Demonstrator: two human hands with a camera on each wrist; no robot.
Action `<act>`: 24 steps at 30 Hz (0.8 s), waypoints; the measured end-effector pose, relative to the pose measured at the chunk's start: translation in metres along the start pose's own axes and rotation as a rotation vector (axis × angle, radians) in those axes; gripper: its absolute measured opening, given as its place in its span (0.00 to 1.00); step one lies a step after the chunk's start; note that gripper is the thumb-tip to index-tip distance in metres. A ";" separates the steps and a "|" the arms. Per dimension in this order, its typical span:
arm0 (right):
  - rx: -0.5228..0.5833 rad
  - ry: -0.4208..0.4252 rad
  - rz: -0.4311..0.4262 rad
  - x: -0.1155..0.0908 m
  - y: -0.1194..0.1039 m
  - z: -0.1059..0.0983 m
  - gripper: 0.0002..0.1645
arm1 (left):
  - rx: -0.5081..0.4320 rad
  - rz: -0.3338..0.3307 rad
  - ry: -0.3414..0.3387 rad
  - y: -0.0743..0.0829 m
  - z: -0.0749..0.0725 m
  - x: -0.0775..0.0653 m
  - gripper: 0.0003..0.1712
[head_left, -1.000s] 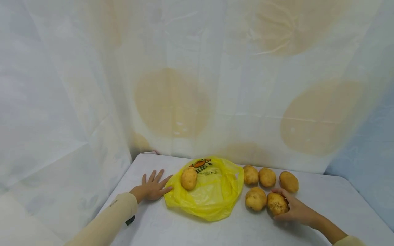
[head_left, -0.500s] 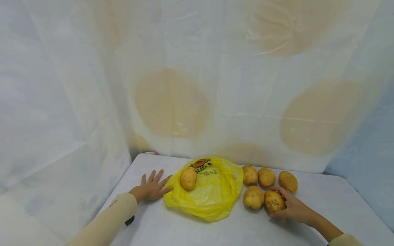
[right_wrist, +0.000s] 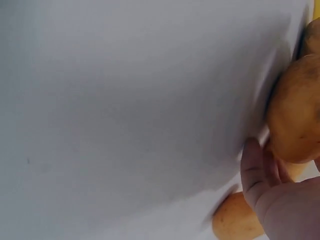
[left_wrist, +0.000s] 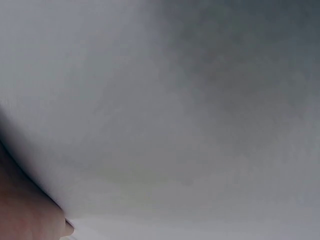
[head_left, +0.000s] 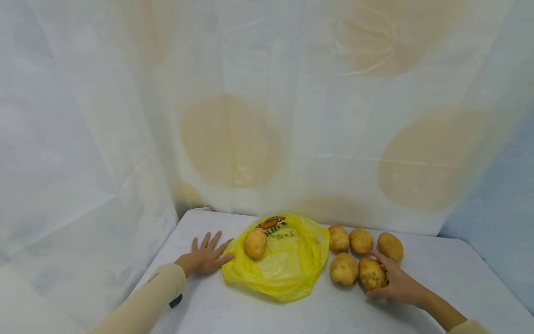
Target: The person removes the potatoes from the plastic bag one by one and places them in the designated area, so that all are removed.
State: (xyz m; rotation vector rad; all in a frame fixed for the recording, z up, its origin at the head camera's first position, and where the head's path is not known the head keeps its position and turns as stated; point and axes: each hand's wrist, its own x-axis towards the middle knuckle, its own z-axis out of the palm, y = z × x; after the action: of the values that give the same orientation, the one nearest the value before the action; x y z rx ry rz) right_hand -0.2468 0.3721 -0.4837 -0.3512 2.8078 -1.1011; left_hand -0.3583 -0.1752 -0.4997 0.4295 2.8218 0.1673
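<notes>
In the head view my right hand (head_left: 398, 282) curls its thumb and fingers around a potato (head_left: 372, 274) at the front right of a group of several potatoes. The right wrist view shows that potato (right_wrist: 296, 112) large, with fingers (right_wrist: 254, 172) along its side. Immediately left sits another potato (head_left: 344, 269). My left hand (head_left: 205, 258) lies flat with spread fingers on the white table, its thumb and index tips at the edge of a yellow plastic bag (head_left: 288, 266). One potato (head_left: 255, 243) lies on the bag's left part. Only part of the left hand (left_wrist: 30, 215) shows in the left wrist view.
Behind the held potato, a back row holds a potato (head_left: 339, 238) by the bag, a middle potato (head_left: 361, 240) and a right potato (head_left: 390, 247). White table cloth (head_left: 250, 317) spreads in front. A spotted curtain (head_left: 267, 153) hangs behind the table.
My right hand has shifted slightly left with its potato, and the potato beside it has moved a little left as well. The left hand and the bag have stayed in place.
</notes>
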 end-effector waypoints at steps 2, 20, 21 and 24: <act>-0.039 0.018 -0.012 -0.004 -0.004 -0.001 0.63 | -0.007 0.002 -0.002 0.001 0.000 0.000 0.43; -0.628 0.387 -0.050 -0.011 -0.004 -0.035 0.61 | -0.024 0.017 -0.013 -0.002 -0.001 0.000 0.43; -0.633 0.391 -0.045 -0.012 -0.003 -0.037 0.61 | -0.023 0.017 -0.013 -0.001 -0.001 0.000 0.43; -0.678 0.424 -0.042 -0.010 0.001 -0.044 0.61 | -0.010 0.014 -0.009 -0.001 -0.002 0.000 0.42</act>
State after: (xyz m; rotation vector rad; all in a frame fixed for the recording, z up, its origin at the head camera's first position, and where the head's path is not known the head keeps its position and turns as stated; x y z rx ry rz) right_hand -0.2448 0.4041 -0.4522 -0.2436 3.5057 -0.1931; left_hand -0.3591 -0.1762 -0.4979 0.4462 2.8085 0.1815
